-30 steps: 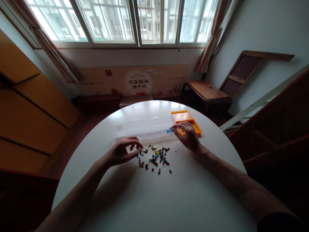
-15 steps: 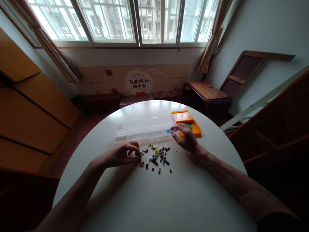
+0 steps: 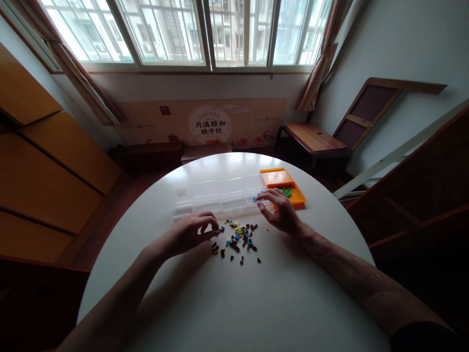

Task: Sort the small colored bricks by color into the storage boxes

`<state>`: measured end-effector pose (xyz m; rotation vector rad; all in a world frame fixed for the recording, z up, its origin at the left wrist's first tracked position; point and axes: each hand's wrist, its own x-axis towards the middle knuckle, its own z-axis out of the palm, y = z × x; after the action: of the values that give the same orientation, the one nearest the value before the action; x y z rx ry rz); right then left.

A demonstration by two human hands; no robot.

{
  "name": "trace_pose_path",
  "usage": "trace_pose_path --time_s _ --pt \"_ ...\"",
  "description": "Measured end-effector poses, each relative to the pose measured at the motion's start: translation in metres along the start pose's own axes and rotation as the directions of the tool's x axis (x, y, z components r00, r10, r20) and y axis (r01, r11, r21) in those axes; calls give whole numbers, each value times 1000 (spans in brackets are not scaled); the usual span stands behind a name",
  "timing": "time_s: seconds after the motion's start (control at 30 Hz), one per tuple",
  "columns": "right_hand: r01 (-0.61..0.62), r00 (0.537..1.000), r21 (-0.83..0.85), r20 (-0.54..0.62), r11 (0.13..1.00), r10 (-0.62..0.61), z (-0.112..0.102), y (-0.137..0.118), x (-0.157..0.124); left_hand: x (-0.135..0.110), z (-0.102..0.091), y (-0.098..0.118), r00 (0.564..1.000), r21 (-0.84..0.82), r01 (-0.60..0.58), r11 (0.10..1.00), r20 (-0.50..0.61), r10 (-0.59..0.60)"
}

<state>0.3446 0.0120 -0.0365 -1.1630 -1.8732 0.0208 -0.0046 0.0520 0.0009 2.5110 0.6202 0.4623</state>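
Small toy bricks (image 3: 236,244) in brown, blue and yellow lie loose in a pile on the white table. My left hand (image 3: 196,230) is at the pile's left edge, thumb and fingertips drawn together beside a few brown and blue bricks; whatever is between them is too small to make out. Over the right end of a clear compartment box (image 3: 234,202), my right hand (image 3: 280,211) hovers with thumb and forefinger apart. Blue bricks (image 3: 255,199) sit in that compartment under its fingertips. Behind the hand, an orange case (image 3: 298,196) contains green bricks (image 3: 287,191).
The box's transparent lid (image 3: 205,188) lies folded back toward the window. A round white table (image 3: 256,303) carries everything. A single yellow brick (image 3: 267,229) rests apart, right of the pile. Beyond the table stands a wooden chair (image 3: 315,137).
My left hand has shifted slightly up and right along the pile's left edge, away from the lower-left brown bricks. My right hand has moved slightly left over the blue bricks.
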Motion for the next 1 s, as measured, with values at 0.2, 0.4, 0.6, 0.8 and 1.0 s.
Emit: trace_pose_path --time_s 0.2,0.4,0.6,0.8,1.0 --pt "205 971 120 97 971 -217 -2 -23 0 15 27 20 962 -196 61 979 -251 -111" --pt "332 910 173 200 927 -363 4 -34 -5 25 45 38 938 -365 34 930 -309 -155" --pt "329 906 168 220 929 -361 11 -30 -8 25 51 38 940 -397 13 918 -307 -146" --pt "349 906 204 177 915 -385 12 -33 -6 23 57 35 942 -423 12 906 -298 -152" --pt "297 931 226 149 928 -334 9 -34 -4 23 43 37 949 -301 -10 954 -305 -86"
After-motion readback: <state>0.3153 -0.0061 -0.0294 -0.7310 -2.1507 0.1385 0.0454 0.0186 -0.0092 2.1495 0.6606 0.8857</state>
